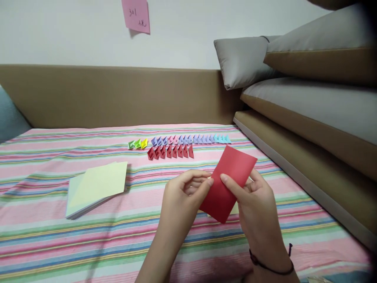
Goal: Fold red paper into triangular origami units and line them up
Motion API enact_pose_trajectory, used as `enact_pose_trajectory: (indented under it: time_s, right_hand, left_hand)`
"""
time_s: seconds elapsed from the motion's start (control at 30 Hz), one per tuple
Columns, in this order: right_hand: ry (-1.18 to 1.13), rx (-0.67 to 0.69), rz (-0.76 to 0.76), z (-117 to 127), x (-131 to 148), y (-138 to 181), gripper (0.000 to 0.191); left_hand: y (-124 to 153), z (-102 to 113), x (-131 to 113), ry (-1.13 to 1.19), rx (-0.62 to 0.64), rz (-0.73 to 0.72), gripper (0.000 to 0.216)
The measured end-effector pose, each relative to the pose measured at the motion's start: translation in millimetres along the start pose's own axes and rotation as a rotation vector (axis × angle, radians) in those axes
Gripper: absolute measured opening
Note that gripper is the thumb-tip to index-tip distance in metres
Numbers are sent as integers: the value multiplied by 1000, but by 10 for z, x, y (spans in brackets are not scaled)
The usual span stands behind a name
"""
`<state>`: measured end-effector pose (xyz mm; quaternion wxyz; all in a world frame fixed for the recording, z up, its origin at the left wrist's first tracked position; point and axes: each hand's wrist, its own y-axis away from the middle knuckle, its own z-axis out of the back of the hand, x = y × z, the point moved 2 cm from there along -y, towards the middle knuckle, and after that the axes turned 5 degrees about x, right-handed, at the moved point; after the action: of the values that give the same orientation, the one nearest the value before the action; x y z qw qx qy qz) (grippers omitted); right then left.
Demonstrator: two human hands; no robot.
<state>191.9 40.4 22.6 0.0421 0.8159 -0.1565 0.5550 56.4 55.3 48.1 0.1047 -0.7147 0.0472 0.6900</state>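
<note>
A red sheet of paper (226,192), rectangular and tilted, is held up between both hands above the striped cloth. My left hand (188,192) pinches its left edge between thumb and fingers. On the other side, my right hand (256,196) grips it with the thumb flat on the front and the fingers behind. Part of a pale yellow paper (235,209) shows beneath the red sheet; the rest of it is hidden. Beyond the hands stand folded red paper pieces (169,152) in a row, with a row of lilac, pink and blue ones (188,140) behind.
A stack of pale paper sheets (100,184) lies at left on the striped cloth (44,243). Green and yellow folded pieces (138,144) stand near the back. Large grey and brown cushions (312,102) are piled along the right. A pink note (137,15) hangs on the wall.
</note>
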Motion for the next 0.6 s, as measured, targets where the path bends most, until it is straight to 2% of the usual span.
enact_pose_trajectory:
  time_s: [0.13, 0.4, 0.6]
  right_hand:
    - [52, 84, -37, -39, -33, 12, 45]
    - [102, 103, -32, -26, -27, 1, 46]
    - [111, 153, -61, -17, -38, -2, 42]
  left_hand:
    - [-25, 24, 63, 43, -37, 44, 16]
    - [-60, 91, 127, 92, 125, 94, 20]
    - [-58, 124, 124, 48, 144, 72, 21]
